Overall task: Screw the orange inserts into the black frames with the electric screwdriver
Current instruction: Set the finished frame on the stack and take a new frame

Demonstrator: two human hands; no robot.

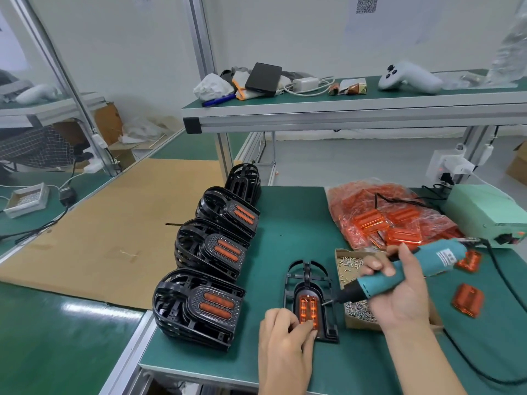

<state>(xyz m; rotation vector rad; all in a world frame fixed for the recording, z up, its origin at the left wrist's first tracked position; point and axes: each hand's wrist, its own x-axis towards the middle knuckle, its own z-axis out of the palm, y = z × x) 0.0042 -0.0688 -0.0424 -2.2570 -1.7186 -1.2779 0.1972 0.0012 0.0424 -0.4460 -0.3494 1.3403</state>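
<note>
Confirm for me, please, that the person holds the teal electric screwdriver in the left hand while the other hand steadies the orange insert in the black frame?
Not quite: the head view shows the teal electric screwdriver in the right hand. It is the left hand that steadies the orange insert in the black frame.

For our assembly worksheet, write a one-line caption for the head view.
Left hand steadies orange insert in black frame; right hand aims electric screwdriver at it.

Finished stacks (211, 280) stand left of the lone frame (310, 300), the screw box (353, 283) right, the bag (385, 215) seemingly behind it.
</note>
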